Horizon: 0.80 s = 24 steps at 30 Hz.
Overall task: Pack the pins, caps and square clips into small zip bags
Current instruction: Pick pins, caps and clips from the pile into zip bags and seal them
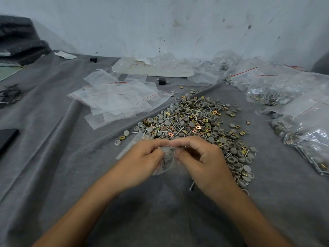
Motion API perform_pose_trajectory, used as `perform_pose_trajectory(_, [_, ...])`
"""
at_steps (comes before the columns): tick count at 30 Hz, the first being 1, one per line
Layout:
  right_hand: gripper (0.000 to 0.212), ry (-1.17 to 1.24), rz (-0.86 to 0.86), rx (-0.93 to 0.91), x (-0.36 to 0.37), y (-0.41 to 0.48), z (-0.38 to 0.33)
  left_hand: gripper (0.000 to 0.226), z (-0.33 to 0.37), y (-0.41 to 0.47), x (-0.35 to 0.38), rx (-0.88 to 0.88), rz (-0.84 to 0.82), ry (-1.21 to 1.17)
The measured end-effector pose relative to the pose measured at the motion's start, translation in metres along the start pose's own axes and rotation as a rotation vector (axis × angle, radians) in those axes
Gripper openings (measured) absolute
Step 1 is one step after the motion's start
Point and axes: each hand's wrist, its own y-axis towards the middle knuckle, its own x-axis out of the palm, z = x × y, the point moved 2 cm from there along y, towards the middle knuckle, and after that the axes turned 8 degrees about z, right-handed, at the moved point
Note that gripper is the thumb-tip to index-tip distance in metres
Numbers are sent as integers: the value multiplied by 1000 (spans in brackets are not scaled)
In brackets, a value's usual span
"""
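Near-middle of surface. Left hand (142,157) and right hand (203,157), fingertips meeting: each grip pinched on one small zip bag (161,169) (grey caps (167,156) inside). Loose pile (195,125) of pins, caps and clips just beyond; empty bags (117,100) far-left.

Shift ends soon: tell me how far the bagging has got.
Done: several filled bags lie at the right. In hand: the left hand and right hand pinch a small bag with a few grey caps inside. Left: a large loose pile of pins, caps and clips, plus a stack of empty bags, so much remains.
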Motion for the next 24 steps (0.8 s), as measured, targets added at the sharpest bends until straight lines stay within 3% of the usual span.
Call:
perform_pose_trajectory(4, [21,-14,-4,-5,4,-1,0,42,1,0,-1,-7,9,-46])
perform_pose_trajectory(9, [21,-71,115,3,-19,13,6,32,-11,3,-13,-189,242,-101])
perform_pose_trajectory(12, [18,-249,162,31,-31,21,18,41,-14,5,-20,-275,321,-147])
perform_pose_trajectory(16, [22,-575,-52,-52,-19,26,25,43,-10,6,-22,-297,350,-217])
perform_pose_trajectory(24, [45,-835,-281,-176,13,24,29,43,-12,6,-22,-302,342,-197])
